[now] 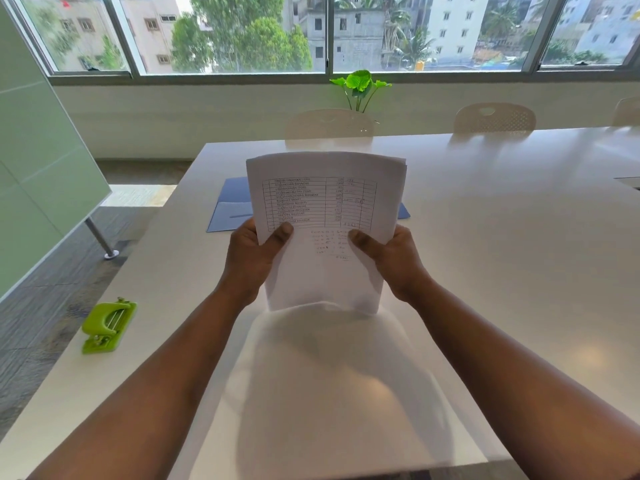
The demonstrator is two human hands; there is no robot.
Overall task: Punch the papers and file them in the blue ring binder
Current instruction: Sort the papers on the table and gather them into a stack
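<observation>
A stack of white papers [325, 202] with a printed table on the top sheet stands upright above the white table [502, 237], bottom edge touching or just over it. My left hand [247, 258] grips its left edge, thumb on the front. My right hand [391, 258] grips its right edge the same way. The blue binder [232, 202] lies open flat behind the papers, mostly hidden by them. A green hole punch [108, 325] sits near the table's left edge, well left of my left arm.
Pale chairs [495, 119] stand along the table's far side, with a small green plant [360, 86] behind one. A green glass partition [41, 161] on a metal leg stands left of the table. Windows run along the far wall.
</observation>
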